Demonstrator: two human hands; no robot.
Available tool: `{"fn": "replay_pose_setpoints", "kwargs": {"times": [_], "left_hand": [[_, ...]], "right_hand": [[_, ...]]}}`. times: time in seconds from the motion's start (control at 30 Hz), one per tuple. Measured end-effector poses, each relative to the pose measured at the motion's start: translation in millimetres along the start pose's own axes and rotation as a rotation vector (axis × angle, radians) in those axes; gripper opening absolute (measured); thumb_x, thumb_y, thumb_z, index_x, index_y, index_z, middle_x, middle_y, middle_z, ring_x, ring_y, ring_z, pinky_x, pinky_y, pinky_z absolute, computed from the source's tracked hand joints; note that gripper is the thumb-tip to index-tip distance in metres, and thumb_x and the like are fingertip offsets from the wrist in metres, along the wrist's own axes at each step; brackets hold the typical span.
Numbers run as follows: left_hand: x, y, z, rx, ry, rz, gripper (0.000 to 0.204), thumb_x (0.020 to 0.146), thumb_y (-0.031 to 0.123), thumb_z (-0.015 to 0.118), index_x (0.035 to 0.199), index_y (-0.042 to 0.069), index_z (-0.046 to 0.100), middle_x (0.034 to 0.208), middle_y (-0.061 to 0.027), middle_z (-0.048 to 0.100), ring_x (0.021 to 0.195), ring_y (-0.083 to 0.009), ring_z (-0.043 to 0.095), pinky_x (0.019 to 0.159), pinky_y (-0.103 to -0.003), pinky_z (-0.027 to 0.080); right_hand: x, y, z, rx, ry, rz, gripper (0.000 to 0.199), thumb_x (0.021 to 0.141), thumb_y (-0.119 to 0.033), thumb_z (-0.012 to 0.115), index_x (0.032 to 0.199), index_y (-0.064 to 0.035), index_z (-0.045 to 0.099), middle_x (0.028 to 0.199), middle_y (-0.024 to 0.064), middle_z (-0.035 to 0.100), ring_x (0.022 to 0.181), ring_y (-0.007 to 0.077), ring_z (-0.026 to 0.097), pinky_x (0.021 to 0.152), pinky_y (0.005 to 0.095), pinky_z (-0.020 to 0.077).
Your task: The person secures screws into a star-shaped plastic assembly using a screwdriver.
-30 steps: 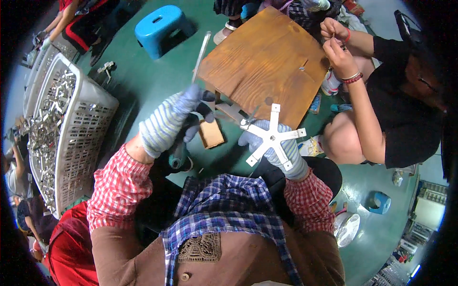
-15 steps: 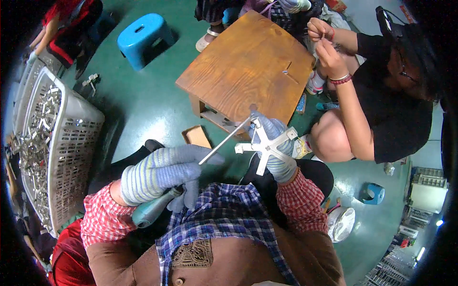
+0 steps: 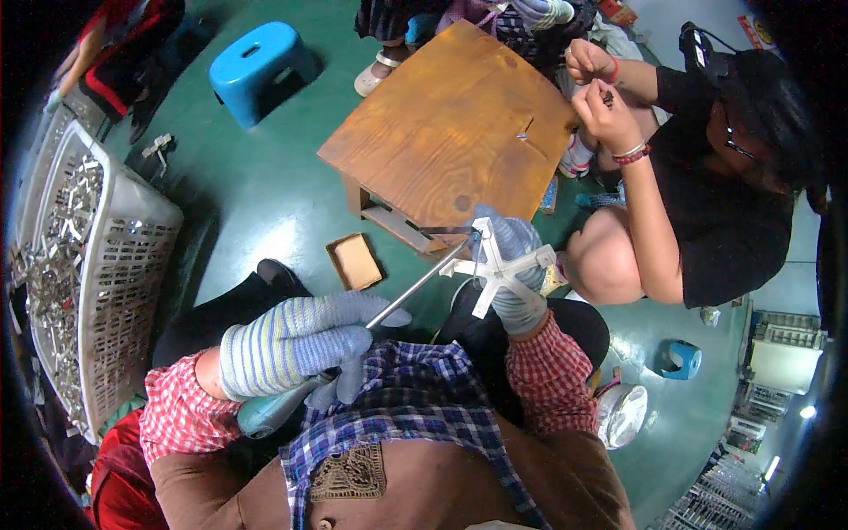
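Note:
My left hand (image 3: 291, 343), in a striped knit glove, is closed around the green handle of a screwdriver (image 3: 408, 295), with the index finger stretched along its shaft. The shaft slants up and right to the upper arm of a white five-armed star-shaped part (image 3: 502, 270). Whether the tip touches it I cannot tell. My gloved right hand (image 3: 523, 235) holds this part from behind, fingers mostly hidden. A thin dark strip (image 3: 446, 230) sticks out leftward beside the tip.
A low wooden table (image 3: 450, 124) stands ahead, with an open cardboard box (image 3: 355, 261) on the floor near it. To the left is a white basket (image 3: 132, 256) full of metal parts. A blue stool (image 3: 256, 66) stands farther off. A person in black (image 3: 742, 203) sits at the right.
The screwdriver tip now sits slightly lower and closer to the star's upper arm. The star-shaped part has turned a little, and the whole view has shifted slightly.

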State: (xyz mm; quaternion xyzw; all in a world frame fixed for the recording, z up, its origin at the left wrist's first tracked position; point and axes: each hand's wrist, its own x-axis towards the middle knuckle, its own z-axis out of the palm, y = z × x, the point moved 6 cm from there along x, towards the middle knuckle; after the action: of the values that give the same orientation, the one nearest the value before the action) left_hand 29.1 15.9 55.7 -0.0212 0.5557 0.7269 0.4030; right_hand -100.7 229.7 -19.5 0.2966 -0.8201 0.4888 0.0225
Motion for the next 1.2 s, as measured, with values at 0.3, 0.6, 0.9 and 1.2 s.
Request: {"fn": "replay_pose_setpoints", "kwargs": {"times": [0.3, 0.6, 0.9, 1.2], "left_hand": [[3, -4, 1, 0.011, -0.006, -0.047, 0.043, 0.100, 0.029, 0.047, 0.134, 0.003, 0.045, 0.070, -0.0092, 0.065, 0.056, -0.0125, 0.061, 0.048, -0.021, 0.046], [2, -6, -1, 0.044, 0.002, -0.013, 0.040, 0.100, 0.025, 0.047, 0.134, 0.003, 0.046, 0.071, -0.0086, 0.064, 0.056, -0.0111, 0.060, 0.048, -0.020, 0.045], [6, -28, -15, 0.006, 0.005, 0.051, 0.041, 0.099, 0.027, 0.050, 0.134, 0.005, 0.049, 0.069, -0.0022, 0.056, 0.059, -0.0085, 0.055, 0.051, -0.021, 0.043], [23, -42, -44, 0.107, 0.209, 0.046, 0.041, 0.093, 0.004, 0.047, 0.134, 0.004, 0.050, 0.073, -0.0009, 0.057, 0.061, -0.0103, 0.055, 0.054, -0.024, 0.044]], "right_hand": [[9, -34, -8, -0.380, 0.026, -0.321, 0.045, 0.071, -0.018, 0.070, 0.115, -0.0082, 0.064, 0.086, 0.0057, 0.067, 0.073, 0.0238, 0.063, 0.061, 0.0351, 0.0489], [13, -55, -11, -0.564, 0.048, -0.450, 0.047, 0.067, -0.021, 0.075, 0.113, -0.0110, 0.066, 0.084, 0.0038, 0.067, 0.070, 0.0212, 0.064, 0.061, 0.0343, 0.0494], [15, -72, -19, -0.686, -0.037, -0.549, 0.042, 0.066, -0.022, 0.072, 0.107, -0.0130, 0.069, 0.089, 0.0009, 0.068, 0.074, 0.0192, 0.063, 0.062, 0.0326, 0.0489], [13, -60, -10, -0.874, -0.236, -0.544, 0.043, 0.074, -0.023, 0.062, 0.116, -0.0120, 0.065, 0.084, -0.0003, 0.065, 0.065, 0.0159, 0.058, 0.056, 0.0312, 0.0452]]}}
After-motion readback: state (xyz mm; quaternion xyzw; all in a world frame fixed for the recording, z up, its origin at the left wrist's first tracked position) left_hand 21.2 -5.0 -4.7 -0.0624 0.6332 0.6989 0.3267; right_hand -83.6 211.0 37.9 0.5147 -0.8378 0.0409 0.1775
